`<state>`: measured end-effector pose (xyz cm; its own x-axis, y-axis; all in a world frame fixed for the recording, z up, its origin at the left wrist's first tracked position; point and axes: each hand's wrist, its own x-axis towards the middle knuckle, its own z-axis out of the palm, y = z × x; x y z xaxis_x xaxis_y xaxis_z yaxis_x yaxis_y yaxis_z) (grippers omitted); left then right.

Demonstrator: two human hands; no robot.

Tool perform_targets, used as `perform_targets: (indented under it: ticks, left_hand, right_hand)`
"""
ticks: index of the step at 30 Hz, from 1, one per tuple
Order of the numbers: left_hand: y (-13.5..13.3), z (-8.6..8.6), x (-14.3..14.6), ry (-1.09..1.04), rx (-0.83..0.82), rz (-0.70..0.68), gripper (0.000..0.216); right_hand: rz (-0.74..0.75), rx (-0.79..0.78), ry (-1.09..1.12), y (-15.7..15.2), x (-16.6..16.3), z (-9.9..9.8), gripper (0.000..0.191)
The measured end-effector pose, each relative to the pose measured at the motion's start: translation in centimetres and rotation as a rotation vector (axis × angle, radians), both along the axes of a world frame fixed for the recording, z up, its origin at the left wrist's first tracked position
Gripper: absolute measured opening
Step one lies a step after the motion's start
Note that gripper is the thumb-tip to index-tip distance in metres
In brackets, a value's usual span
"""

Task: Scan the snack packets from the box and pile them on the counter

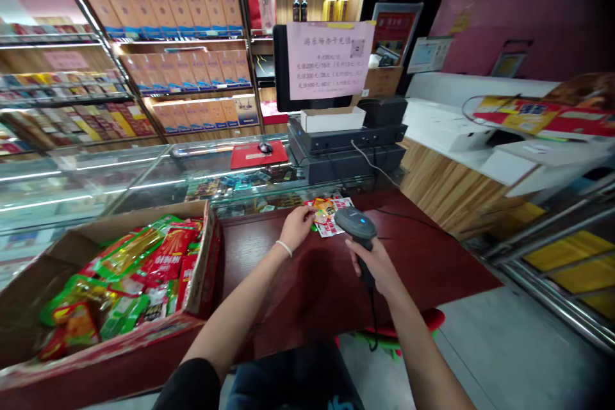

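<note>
My right hand [372, 262] is wrapped around the handle of a dark barcode scanner [355, 223], which has a small blue light on top and a cord hanging below. To its left, my left hand [298, 225], with a pale band at the wrist, pinches the edge of an orange-and-yellow snack packet [325, 207]. Beneath that lies a white-and-red snack packet [331, 228] on the dark red tabletop [269, 295], close to the scanner's head. Its left part is partly hidden by the upper packet.
An open cardboard box [204, 269] of snack packets stands at left. Behind the table are a glass counter [144, 166], a red mouse pad [240, 155] with a mouse [264, 147], and a monitor [281, 70] bearing a pink paper sign [331, 57] above a dark cash drawer [336, 163].
</note>
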<state>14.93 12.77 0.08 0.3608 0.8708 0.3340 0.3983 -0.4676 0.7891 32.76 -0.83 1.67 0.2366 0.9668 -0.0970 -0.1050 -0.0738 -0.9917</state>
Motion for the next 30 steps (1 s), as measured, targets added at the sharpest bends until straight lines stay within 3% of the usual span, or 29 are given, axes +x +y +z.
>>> perform_targets:
  ticks: [6,10,15,19,24,30]
  left_hand:
    - [-6.5,6.7,-9.5,-0.112,0.051,0.059,0.021]
    - [-9.7,9.0,-17.7,-0.019,0.075,0.200,0.024]
    - [-10.8,8.3,-26.8,0.125,0.013,0.457,0.023]
    - [-10.5,6.8,-31.6,0.240,-0.050,0.532,0.024]
    - [-8.6,5.5,-34.0,0.471,-0.143,0.409,0.027]
    - [-5.9,3.6,-32.1,0.915,-0.103,0.095,0.033]
  right_hand:
    - [0.172,0.016,-0.059,0.5,-3.3,1.0,0.038]
    - [0.297,-0.002,-0.102,1.4,-6.4,1.2,0.041]
    - [0.427,-0.004,-0.135,2.7,-11.5,2.1,0.041]
    - [0.521,0.009,-0.146,3.7,-14.9,2.3,0.039]
    - [0.573,0.004,-0.163,4.4,-17.4,2.1,0.038]
    - [0.583,-0.001,-0.189,4.5,-18.0,2.0,0.038]
